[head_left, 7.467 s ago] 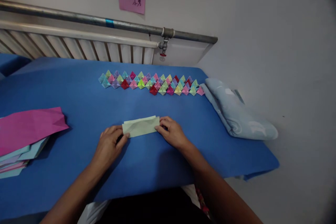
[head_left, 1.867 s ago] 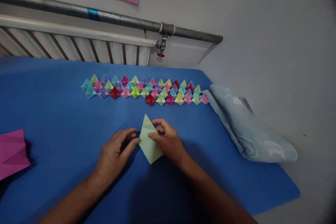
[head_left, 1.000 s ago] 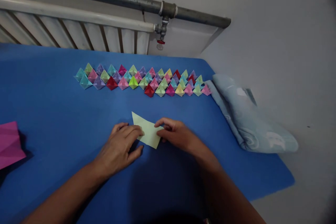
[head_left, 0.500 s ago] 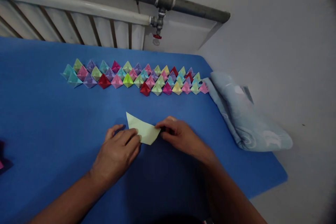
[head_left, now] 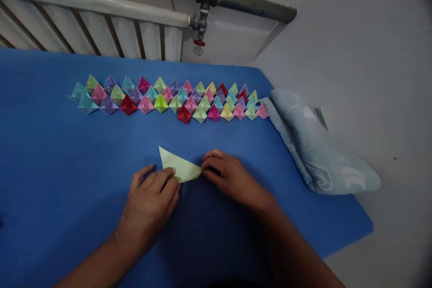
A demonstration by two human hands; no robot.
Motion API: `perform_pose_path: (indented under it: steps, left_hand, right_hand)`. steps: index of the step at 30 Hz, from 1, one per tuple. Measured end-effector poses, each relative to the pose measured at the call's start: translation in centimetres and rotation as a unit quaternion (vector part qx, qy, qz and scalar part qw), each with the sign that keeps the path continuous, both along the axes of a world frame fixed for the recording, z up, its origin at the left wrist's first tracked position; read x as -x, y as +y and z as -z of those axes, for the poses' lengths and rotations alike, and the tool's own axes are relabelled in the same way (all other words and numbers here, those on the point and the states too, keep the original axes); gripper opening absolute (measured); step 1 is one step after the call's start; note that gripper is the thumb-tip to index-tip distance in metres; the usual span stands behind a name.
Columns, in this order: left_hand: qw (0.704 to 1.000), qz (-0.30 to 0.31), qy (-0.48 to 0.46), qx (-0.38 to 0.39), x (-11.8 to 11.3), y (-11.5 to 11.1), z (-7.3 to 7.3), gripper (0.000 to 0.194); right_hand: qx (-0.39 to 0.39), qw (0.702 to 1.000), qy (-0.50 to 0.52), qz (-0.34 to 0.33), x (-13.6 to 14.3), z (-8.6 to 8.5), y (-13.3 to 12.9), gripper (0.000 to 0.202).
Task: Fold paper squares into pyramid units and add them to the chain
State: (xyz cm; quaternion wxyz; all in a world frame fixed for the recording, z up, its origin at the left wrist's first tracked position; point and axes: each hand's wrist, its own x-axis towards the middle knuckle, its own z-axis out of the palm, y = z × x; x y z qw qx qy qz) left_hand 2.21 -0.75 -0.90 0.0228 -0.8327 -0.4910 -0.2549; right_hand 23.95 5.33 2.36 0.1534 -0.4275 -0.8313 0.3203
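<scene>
A pale green sheet of paper (head_left: 178, 165), folded into a roughly triangular shape, lies at mid-table between my hands. My left hand (head_left: 150, 202) has its bent fingers on the paper's lower left part, holding it against the table; its thumb is mostly hidden. The right corner of the paper is pinched between the fingertips of my right hand (head_left: 231, 175). Beyond them, several small folded paper boats (head_left: 161, 103) in green, pink, purple, blue, red and yellow stand packed in staggered rows.
Under everything is a blue tabletop (head_left: 77, 157). A folded light blue cloth (head_left: 324, 153) lies over its right edge. Behind the table are a white radiator (head_left: 101, 6), a grey pipe (head_left: 249, 5) and a valve with a red handle (head_left: 199, 43).
My right hand has brought the paper's right part over, so the sheet looks narrower and more triangular. My left hand stays on the paper. The view has shifted slightly.
</scene>
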Motion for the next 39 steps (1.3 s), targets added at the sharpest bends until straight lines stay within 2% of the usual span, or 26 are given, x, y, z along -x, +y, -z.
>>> perform_pose_path:
  steps: [17, 27, 31, 35, 39]
  left_hand:
    - [0.992, -0.067, -0.065, 0.085, -0.3, 0.7, -0.1, 0.022]
    - [0.990, -0.075, -0.051, 0.112, -0.1, 0.5, -0.1, 0.019]
    - [0.994, -0.060, -0.006, 0.089, 0.0, 0.3, 0.3, 0.030]
    - [0.995, -0.038, 0.053, 0.071, 0.0, -0.1, 0.2, 0.045]
    - [0.995, -0.017, 0.089, 0.047, 0.0, -1.2, -0.1, 0.052]
  right_hand:
    - [0.000, 0.997, -0.027, 0.076, 0.9, 0.5, -0.1, 0.013]
    - [0.007, 0.994, -0.052, 0.099, 1.1, 0.3, 0.0, 0.012]
    - [-0.020, 0.992, -0.077, 0.093, 1.3, 0.4, -0.2, 0.007]
    - [-0.070, 0.994, -0.079, 0.036, 1.7, 0.9, -0.6, 0.028]
    - [-0.074, 0.992, -0.106, 0.008, 1.5, 0.7, -0.8, 0.025]
